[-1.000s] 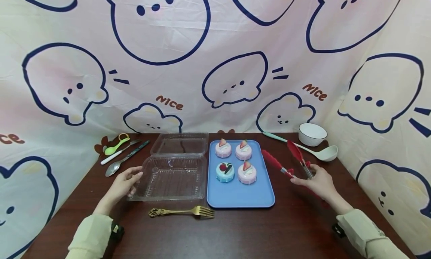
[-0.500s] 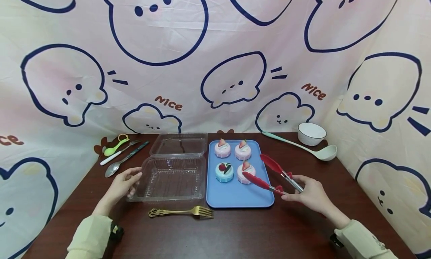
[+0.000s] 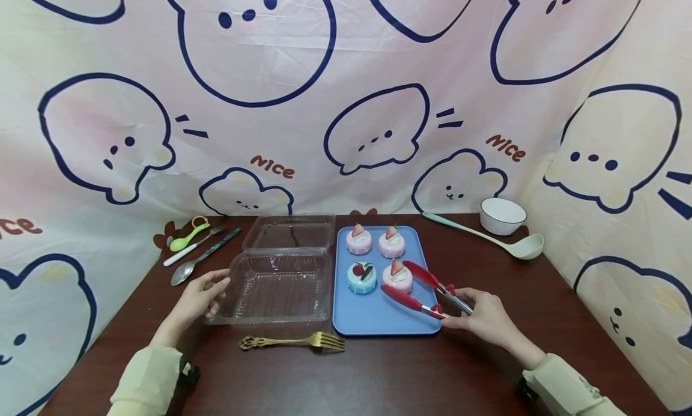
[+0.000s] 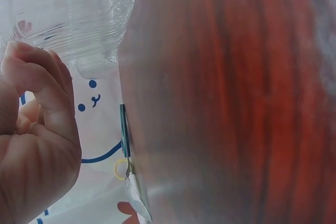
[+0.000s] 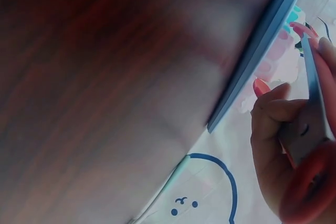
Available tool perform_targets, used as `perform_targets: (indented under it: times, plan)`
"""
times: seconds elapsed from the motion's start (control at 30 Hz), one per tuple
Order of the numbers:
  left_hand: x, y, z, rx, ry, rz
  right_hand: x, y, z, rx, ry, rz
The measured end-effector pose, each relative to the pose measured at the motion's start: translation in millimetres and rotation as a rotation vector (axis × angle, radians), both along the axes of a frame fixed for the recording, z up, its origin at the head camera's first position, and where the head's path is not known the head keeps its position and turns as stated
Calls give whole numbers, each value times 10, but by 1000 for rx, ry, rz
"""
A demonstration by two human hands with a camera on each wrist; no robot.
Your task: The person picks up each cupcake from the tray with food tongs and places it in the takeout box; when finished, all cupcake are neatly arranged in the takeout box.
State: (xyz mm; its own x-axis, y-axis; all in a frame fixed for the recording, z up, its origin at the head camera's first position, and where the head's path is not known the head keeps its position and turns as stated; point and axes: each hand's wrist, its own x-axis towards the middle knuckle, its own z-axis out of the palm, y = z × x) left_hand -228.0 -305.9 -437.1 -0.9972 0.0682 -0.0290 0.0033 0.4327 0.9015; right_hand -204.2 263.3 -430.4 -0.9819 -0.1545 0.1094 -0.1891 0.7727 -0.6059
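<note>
My right hand (image 3: pixel 481 313) grips red-tipped metal tongs (image 3: pixel 449 291) by their handles. The spread tong heads stand on either side of the front right pink toy cake (image 3: pixel 397 279), which has a strawberry on top; whether they touch it I cannot tell. It sits on a blue tray (image 3: pixel 359 320) with two more pink cakes (image 3: pixel 359 241) behind and a blue cake (image 3: pixel 361 278) to its left. My left hand (image 3: pixel 197 296) holds the left rim of an opened clear plastic container (image 3: pixel 281 287) with curled fingers; the exact contact is partly hidden in the left wrist view.
A gold fork (image 3: pixel 294 342) lies in front of the container. At the back left are a green spoon (image 3: pixel 189 235), a white-handled utensil (image 3: pixel 189 251) and a metal spoon (image 3: pixel 202 259). A pale green ladle (image 3: pixel 497 239) and a white bowl (image 3: pixel 503 216) stand at the back right.
My right hand has brought the tongs leftward from beside the tray, over its right edge, to around the front right pink cake. The left hand and container have stayed put.
</note>
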Motion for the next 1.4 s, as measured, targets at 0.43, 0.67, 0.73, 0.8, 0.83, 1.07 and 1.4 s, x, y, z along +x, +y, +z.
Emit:
perform_targets:
  times: [0.43, 0.67, 0.73, 0.8, 0.83, 1.07, 1.4]
  plan:
    - [21, 13, 23, -8, 3, 5, -27, -6, 13, 14, 17, 4]
    - [17, 13, 19, -4, -5, 2, -1, -15, 4, 37, 68, 0]
    - [15, 11, 17, -5, -4, 0, 4, -20, 10, 34, 97, 5]
    - [14, 12, 17, -6, -2, 1, 6, -21, 25, 33, 124, 7]
    - [12, 12, 16, -6, -2, 3, 3, -19, 35, 34, 143, 8]
    - [8, -7, 2, -11, 9, -5, -22, -22, 160, 10, 245, 21]
    - [18, 6, 33, -12, -26, 3, -105, -165, 355, -13, 283, 27]
